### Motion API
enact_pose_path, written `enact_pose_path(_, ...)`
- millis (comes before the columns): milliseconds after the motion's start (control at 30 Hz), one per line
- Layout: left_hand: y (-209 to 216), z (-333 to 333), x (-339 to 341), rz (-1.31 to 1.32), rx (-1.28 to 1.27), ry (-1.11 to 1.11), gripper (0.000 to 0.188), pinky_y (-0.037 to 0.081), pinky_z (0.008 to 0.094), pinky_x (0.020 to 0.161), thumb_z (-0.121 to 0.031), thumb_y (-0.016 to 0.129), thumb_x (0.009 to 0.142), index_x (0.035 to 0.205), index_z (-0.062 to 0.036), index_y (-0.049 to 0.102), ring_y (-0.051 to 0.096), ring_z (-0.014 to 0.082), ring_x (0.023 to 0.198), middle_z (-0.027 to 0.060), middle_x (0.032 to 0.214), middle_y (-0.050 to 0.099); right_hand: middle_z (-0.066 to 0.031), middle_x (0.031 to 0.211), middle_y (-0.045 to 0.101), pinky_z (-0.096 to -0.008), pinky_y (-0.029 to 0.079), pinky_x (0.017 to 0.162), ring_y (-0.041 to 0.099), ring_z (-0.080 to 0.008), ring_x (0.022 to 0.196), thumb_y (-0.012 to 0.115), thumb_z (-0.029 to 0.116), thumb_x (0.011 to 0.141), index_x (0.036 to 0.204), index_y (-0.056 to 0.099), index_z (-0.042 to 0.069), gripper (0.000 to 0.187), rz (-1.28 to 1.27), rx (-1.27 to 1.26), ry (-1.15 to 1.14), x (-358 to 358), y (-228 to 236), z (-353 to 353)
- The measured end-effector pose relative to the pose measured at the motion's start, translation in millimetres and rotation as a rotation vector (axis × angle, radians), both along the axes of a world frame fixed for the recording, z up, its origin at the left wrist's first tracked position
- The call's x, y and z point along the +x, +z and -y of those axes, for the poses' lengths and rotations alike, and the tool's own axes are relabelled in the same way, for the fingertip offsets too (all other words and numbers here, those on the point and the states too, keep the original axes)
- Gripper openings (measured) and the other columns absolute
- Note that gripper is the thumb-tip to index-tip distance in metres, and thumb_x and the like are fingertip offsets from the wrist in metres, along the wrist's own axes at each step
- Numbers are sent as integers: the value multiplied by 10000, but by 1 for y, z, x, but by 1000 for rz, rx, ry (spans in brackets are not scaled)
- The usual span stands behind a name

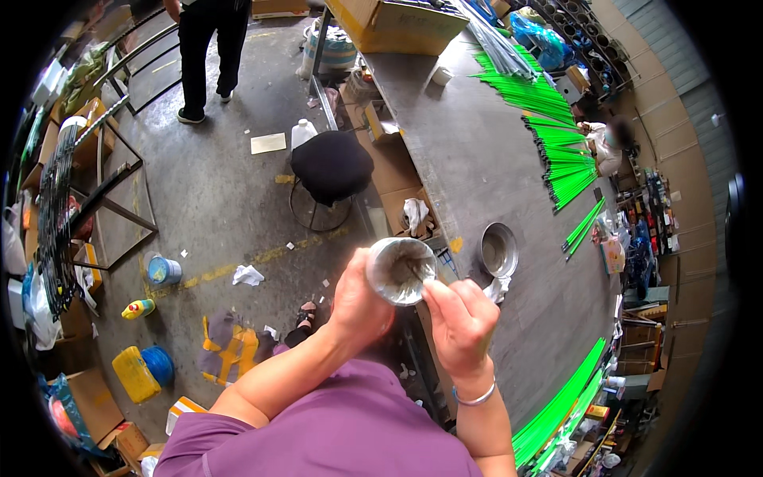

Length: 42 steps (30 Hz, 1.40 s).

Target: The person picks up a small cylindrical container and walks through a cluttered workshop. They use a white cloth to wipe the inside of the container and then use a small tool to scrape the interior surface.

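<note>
My left hand (362,298) is wrapped around a small pale cup (404,241), tilted so that I see into it. Grey-brown residue or paste coats its inside. At the cup's right rim, the fingers of my right hand (463,324) are pinched on a thin dark stick (417,273) that reaches into the cup; its far end is hard to make out. Just right of my hands, a round metal bowl (514,256) rests on the grey table (469,151), with crumpled white tissue (498,289) against its near side.
Bundles of green rods (568,171) lie along the table's far side, more green rods (560,413) at lower right. A cardboard box (413,28) and white cup (442,75) stand farther up. A black stool (332,167) is left; people stand upper left (211,48) and right (606,151).
</note>
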State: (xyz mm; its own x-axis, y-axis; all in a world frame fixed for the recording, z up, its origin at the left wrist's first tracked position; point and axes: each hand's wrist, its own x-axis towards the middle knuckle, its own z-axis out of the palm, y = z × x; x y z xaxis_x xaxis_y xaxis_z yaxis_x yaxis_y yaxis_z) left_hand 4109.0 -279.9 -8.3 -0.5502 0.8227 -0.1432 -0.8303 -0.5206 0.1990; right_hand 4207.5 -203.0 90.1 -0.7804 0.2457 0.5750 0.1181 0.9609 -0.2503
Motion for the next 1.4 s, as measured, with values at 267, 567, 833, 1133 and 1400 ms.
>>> enact_pose_path(267, 15, 4, -2, -78, -86, 48, 327, 479, 320, 919, -224, 389, 989, 1108, 21, 571, 614, 180, 987, 106, 1054, 639, -80, 665, 538, -324, 401, 498, 504, -220, 559, 729, -36, 718, 915, 671, 2, 209, -12, -23, 2, -1, 9, 4)
enact_pose_path(567, 8, 2, -4, -24, -198, 5, 377, 477, 286, 875, -290, 372, 995, 1077, 2, 596, 615, 154, 957, 79, 1015, 646, -87, 655, 527, -322, 405, 498, 511, -230, 556, 738, -10, 723, 885, 662, 8, 179, -22, -27, -51, -3, 10, 3)
enact_pose_path(833, 8, -1, -5, -24, -73, 38, 295, 475, 274, 852, -188, 393, 976, 1064, 0, 602, 597, 127, 947, 71, 997, 642, -82, 643, 523, -328, 396, 490, 502, -229, 546, 734, -3, 729, 879, 664, 4, 166, -3, -22, -44, -7, 5, -5)
enact_pose_path(1133, 15, 1, -4, 49, -86, 37, 438, 470, 307, 893, -350, 334, 1021, 1096, 3, 582, 606, 167, 972, 86, 1042, 638, -89, 647, 541, -323, 414, 504, 524, -220, 568, 729, -24, 730, 895, 661, -7, 179, 6, -87, 15, -9, -1, -5)
enact_pose_path(1400, 13, 1, -8, 49, -218, 13, 418, 487, 297, 844, -332, 348, 1015, 1041, 4, 596, 599, 146, 912, 69, 992, 632, -80, 650, 530, -328, 399, 492, 497, -216, 552, 711, -49, 722, 896, 659, -11, 186, -35, -103, 14, -10, 0, -3)
